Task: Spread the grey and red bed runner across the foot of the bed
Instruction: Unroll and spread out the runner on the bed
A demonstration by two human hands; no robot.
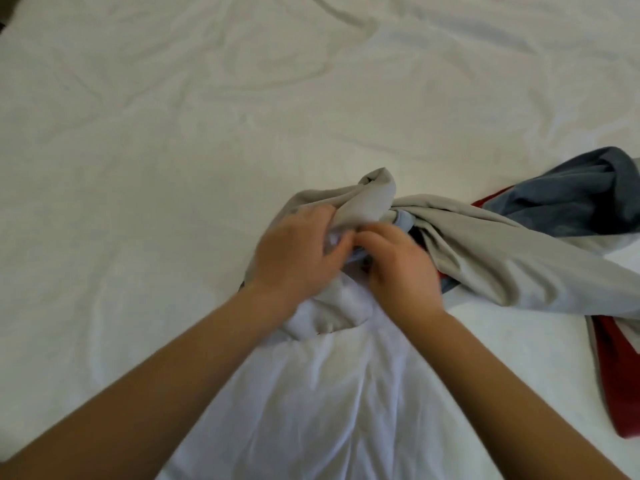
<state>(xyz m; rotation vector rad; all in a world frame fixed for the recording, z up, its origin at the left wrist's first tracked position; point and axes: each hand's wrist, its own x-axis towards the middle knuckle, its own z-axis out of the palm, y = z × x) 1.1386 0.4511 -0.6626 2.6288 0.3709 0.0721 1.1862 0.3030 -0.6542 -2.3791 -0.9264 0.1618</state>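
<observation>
left hand (298, 252) — grasping bunched runner end | right hand (398, 268) — fingers curled into same bunch | bed runner (485, 251) crumpled, trailing right | on white sheet (173, 133)

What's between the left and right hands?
Only a bunched fold of the bed runner, gripped by left hand and right hand; head view.
</observation>
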